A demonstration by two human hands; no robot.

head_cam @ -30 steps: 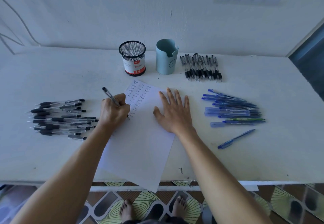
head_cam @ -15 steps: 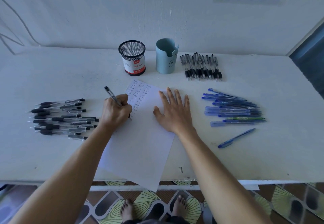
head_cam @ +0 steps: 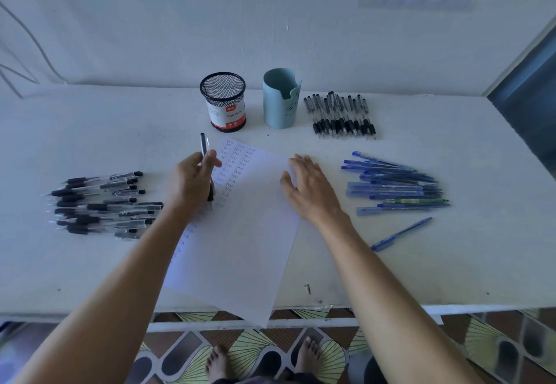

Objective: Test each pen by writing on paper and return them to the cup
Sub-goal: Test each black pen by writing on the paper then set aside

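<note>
A black pen (head_cam: 204, 146) is pinched in the left hand (head_cam: 191, 180), tip down on the paper (head_cam: 240, 251) at mid-frame, which is steadied for writing by the spread right hand (head_cam: 311, 188). The mesh cup (head_cam: 223, 100) is set just above.

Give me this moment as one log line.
left hand grips black pen | right hand rests on paper | mesh cup and blue cup upright behind paper

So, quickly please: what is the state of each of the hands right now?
Left hand: closed around a black pen.
Right hand: open, resting on the paper, holding nothing.
</note>
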